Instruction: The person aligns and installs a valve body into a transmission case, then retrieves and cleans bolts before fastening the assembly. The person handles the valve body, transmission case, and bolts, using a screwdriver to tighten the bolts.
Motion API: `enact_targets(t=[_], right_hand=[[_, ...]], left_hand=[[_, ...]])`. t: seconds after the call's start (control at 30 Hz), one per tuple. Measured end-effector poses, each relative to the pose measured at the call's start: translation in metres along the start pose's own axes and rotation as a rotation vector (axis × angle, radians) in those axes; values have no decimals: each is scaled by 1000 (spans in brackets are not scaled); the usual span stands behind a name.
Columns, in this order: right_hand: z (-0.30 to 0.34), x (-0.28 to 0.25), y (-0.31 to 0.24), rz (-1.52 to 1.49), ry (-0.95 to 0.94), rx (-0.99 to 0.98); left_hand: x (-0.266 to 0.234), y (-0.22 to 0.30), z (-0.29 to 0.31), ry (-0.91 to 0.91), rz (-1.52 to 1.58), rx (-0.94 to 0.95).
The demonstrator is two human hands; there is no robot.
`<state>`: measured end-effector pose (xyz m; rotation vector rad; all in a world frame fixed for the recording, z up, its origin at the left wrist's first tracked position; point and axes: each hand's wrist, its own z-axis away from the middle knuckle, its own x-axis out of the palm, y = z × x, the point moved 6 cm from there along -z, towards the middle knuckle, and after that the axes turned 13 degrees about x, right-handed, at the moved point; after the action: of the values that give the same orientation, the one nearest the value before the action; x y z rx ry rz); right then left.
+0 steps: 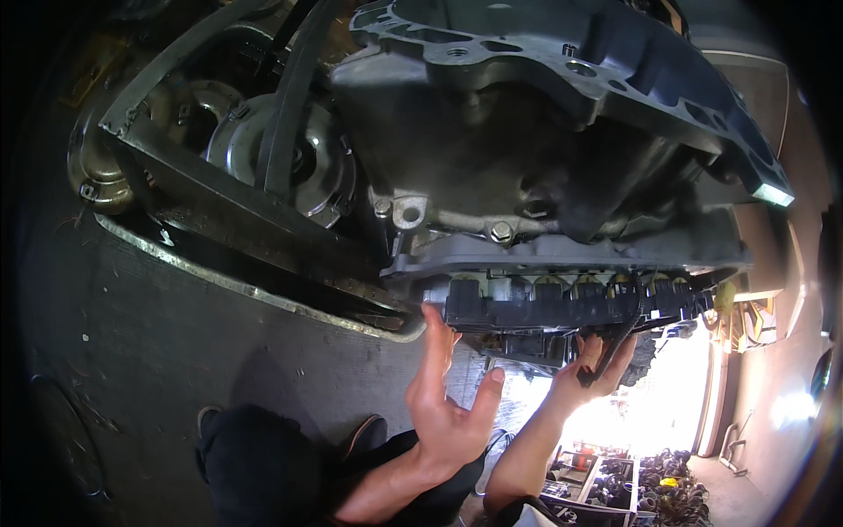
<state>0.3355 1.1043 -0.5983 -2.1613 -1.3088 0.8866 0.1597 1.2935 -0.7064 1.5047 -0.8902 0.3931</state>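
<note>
A large grey transmission housing (492, 149) fills the upper middle. Along its lower face runs a black valve body (527, 309) with a row of solenoid-like blocks. My left hand (452, 413) is at that unit's left end, its index finger reaching up to the edge and its thumb spread apart. Farther right, my right hand (601, 364) is raised under the valve body, fingers curled about its underside. A dark curved strip (610, 351) crosses in front of these fingers, hiding part of them. Where the fingertips press is hidden.
At left, an angled metal frame (193, 189) holds round metal drums (285, 154) above the dark floor (176, 351). Dark-clothed legs (263, 465) and a shoe (367, 435) occupy the lower left. Crates of parts (597, 483) stand at lower right beside a bright opening.
</note>
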Motion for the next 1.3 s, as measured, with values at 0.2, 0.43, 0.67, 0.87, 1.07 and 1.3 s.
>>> enact_targets(t=[0.2,0.43,0.67,0.87,1.07,1.3], right_hand=[[5,9,-18,70,-55,-108],[8,17,-22,-189,-127,153],[5,33,-21,-381,-171,146],[4,36,-17,-462,-152,70],[1,28,-9,-454,-105,-11],[47,45,28,-756,-175,250]], left_hand=[[1,-1,7,38,113,-87],[1,-3,5,84,178,-86],[9,7,-5,55,259,-171],[6,2,0,-6,190,-159],[8,1,-4,-120,1,-90],[4,-2,-12,-129,-112,-121]])
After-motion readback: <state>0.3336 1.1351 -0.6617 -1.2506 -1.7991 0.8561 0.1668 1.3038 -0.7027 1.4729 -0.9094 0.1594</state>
